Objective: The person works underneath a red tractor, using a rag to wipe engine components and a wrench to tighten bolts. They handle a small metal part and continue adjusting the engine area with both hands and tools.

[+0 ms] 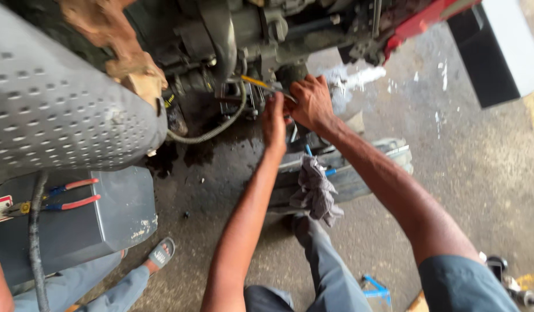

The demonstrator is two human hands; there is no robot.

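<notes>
While both hands meet at the greasy engine underside (261, 52), the right hand (312, 104) closes around a yellow-handled tool (261, 84), the left hand (274, 121) pinches beside it, so the work looks unfinished, a grey rag (315, 192) lying below.

We are seeing a thin yellow-handled tool (256, 82) lying slantwise at the far centre, its handle pointing far-left, its tip running right into the grimy grey engine fitting (278, 72). Both are sitting under the machine's underside, the fitting looking oily and dark.
</notes>
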